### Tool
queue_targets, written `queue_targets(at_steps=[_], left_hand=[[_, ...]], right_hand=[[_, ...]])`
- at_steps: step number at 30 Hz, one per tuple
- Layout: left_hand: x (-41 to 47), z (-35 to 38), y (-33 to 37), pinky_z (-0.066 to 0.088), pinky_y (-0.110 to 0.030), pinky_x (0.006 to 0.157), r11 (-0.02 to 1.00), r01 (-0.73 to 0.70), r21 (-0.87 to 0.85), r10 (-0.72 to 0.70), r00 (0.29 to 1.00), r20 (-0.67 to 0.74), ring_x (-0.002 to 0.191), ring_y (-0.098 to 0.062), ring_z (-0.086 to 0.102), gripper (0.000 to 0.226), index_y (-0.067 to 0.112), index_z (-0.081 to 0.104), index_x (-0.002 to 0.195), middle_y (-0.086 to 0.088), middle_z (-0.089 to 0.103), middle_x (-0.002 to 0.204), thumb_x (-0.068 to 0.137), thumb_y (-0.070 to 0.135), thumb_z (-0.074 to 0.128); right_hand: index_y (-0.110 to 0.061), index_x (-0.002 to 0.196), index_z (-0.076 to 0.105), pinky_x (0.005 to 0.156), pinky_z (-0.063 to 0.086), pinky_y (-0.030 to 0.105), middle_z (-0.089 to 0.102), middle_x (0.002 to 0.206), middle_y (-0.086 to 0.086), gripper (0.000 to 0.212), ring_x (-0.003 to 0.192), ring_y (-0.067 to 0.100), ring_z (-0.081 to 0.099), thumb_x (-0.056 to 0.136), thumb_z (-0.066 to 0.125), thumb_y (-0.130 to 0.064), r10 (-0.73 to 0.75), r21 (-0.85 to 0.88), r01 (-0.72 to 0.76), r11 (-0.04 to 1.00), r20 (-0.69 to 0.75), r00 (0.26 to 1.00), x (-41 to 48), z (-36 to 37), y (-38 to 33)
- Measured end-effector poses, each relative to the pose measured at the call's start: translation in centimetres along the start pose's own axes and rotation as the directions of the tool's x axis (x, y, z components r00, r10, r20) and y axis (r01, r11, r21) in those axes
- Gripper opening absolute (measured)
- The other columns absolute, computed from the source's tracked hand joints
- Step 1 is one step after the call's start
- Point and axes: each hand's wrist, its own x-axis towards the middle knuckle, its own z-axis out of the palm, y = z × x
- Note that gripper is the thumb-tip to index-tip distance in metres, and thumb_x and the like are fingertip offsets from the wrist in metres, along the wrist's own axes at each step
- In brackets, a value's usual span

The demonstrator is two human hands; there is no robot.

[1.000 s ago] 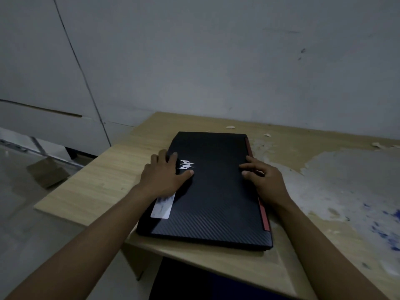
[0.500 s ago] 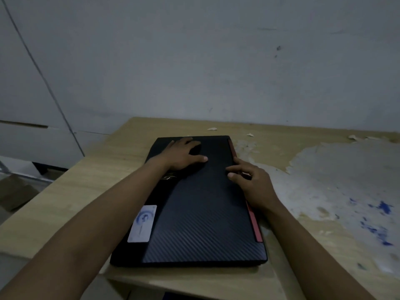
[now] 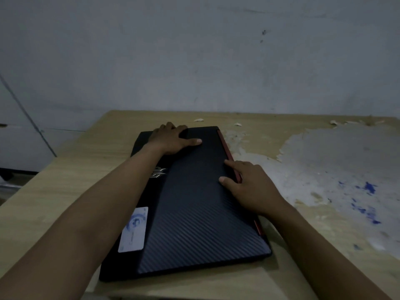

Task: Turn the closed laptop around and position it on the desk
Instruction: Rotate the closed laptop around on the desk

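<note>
The closed laptop lies flat on the tabletop, short end nearest the person. The right hand rests on its red-trimmed right edge, grip loose; the left hand curls over the far-left corner. Beyond lie paint flakes and the wall.

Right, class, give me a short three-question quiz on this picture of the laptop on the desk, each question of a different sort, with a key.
1. True or false: the laptop lies closed on the desk.
2. Where is the left hand?
A. at the laptop's far end
B. on the white sticker
C. off the desk
3. Fill in: the right hand rests on the laptop's long edge with the ___ coloured strip.

Key: 1 true; 2 A; 3 red.
</note>
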Motion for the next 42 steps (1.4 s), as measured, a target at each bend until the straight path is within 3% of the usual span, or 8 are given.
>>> queue_targets(at_steps=[9,15,20,22,25,31,34,42], left_hand=[[-0.9,0.4,0.6,0.027,-0.054,0.111,0.997,0.078,0.006,-0.077,0.995,-0.059,0.140,-0.039,0.034,0.112,0.030,0.040,0.146,-0.017,0.037,0.153,0.059,0.099,0.030],[-3.4,0.8,-0.2,0.025,-0.055,0.110,0.987,0.159,0.003,-0.158,0.981,-0.111,0.139,-0.040,0.034,0.115,0.027,0.039,0.148,-0.020,0.036,0.153,0.059,0.099,0.028],[-4.5,1.2,-0.4,0.022,-0.057,0.114,0.989,0.137,0.052,-0.132,0.986,-0.100,0.143,-0.041,0.029,0.101,0.025,0.028,0.154,-0.022,0.029,0.158,0.076,0.089,0.023],[-5.1,1.5,0.0,0.020,-0.058,0.116,0.997,0.064,0.052,-0.059,0.993,-0.100,0.144,-0.039,0.028,0.088,0.023,0.032,0.153,-0.020,0.028,0.159,0.085,0.079,0.028],[-7.0,2.2,2.2,0.012,-0.059,0.119,0.982,-0.186,0.030,0.187,0.981,-0.054,0.149,-0.032,0.023,0.075,0.027,0.034,0.152,-0.011,0.025,0.163,0.090,0.070,0.036],[-10.6,3.8,8.3,0.008,-0.050,0.121,0.736,-0.676,-0.013,0.676,0.735,0.059,0.148,-0.014,0.024,0.056,0.033,0.044,0.145,0.002,0.038,0.158,0.096,0.057,0.034],[-10.9,3.7,8.4,0.017,-0.049,0.120,0.674,-0.732,-0.100,0.738,0.673,0.050,0.145,-0.013,0.033,0.052,0.029,0.054,0.138,0.003,0.051,0.148,0.095,0.054,0.038],[-10.9,3.5,8.6,0.031,-0.045,0.112,0.662,-0.740,-0.122,0.745,0.667,-0.004,0.127,-0.014,0.050,0.056,0.027,0.062,0.127,0.004,0.061,0.131,0.089,0.061,0.037]], right_hand=[[-0.038,0.152,0.023,0.113,0.025,0.039,0.020,0.163,-0.002,0.070,0.145,0.020,0.024,0.090,0.044,-0.062,-0.011,-0.060,0.015,0.998,0.074,0.997,-3.5,-0.3,-0.7],[-0.040,0.147,0.036,0.112,0.027,0.036,0.029,0.160,-0.003,0.067,0.143,0.017,0.032,0.087,0.052,-0.062,-0.059,0.006,0.058,0.998,0.068,0.996,-3.9,-1.1,0.0],[-0.040,0.149,0.033,0.114,0.031,0.041,0.029,0.160,-0.003,0.067,0.142,0.017,0.033,0.088,0.048,-0.064,-0.066,-0.032,0.068,0.997,0.073,0.995,-4.2,-1.2,-0.1],[-0.039,0.150,0.030,0.113,0.032,0.042,0.027,0.161,-0.003,0.068,0.143,0.017,0.032,0.089,0.044,-0.065,-0.060,-0.084,0.066,0.994,0.072,0.996,-4.8,-1.0,-0.2],[-0.040,0.151,0.026,0.112,0.032,0.041,0.021,0.163,-0.006,0.069,0.144,0.015,0.028,0.089,0.041,-0.066,-0.041,-0.109,0.048,0.993,0.070,0.997,-6.5,-0.9,-0.3],[-0.040,0.151,0.024,0.107,0.034,0.035,0.019,0.163,-0.010,0.070,0.142,0.012,0.029,0.089,0.039,-0.067,-0.019,-0.103,0.013,0.995,-0.058,0.998,-10.8,-0.1,-0.6],[-0.042,0.150,0.025,0.102,0.039,0.033,0.017,0.163,-0.012,0.071,0.138,0.010,0.032,0.086,0.041,-0.070,-0.013,-0.097,0.001,0.995,-0.122,0.993,-12.4,0.7,-0.9],[-0.031,0.136,0.051,0.091,0.044,0.035,0.049,0.146,-0.002,0.063,0.120,0.019,0.053,0.084,0.045,-0.065,-0.089,-0.154,0.050,0.987,-0.260,0.961,-11.9,1.5,-0.6]])
